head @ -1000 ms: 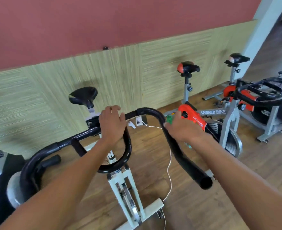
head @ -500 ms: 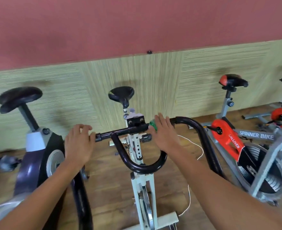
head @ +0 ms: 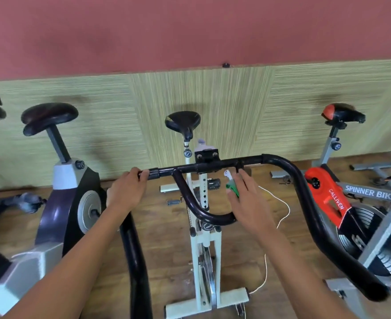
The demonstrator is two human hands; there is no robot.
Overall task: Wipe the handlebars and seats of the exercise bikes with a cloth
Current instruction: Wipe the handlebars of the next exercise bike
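Right, centre of the room, the white bike (head: 195, 249) is the one being worked, with a grey-and-black bike (head: 58, 203) just to its left and a red bike (head: 325, 194) off to its right. Across the front of the white bike run the black handlebars (head: 252, 160). The crossbar lies left to right, an inner loop hangs below it, and a long outer horn sweeps off the right end and back toward the person. Beyond the bars, straight ahead against the wall, sits the black seat (head: 183, 120), well apart from both hands.

Now the hands. The left hand (head: 126, 192) is wrapped over the left stretch of the crossbar, fingers curled round it, looking like a steadying hold. The right hand (head: 249, 203) lies with fingers stretched flat up the right arm of the inner loop, fingertips just under the crossbar. The green cloth (head: 232, 189) is pressed beneath that palm, with only a corner peeking out on the thumb side. Whether the thumb pins it from below, I can't make out from here.

So the cloth hand is the nearer one to that right-hand horn. My guess is the next wipe runs up onto the crossbar and out to the right along its length.
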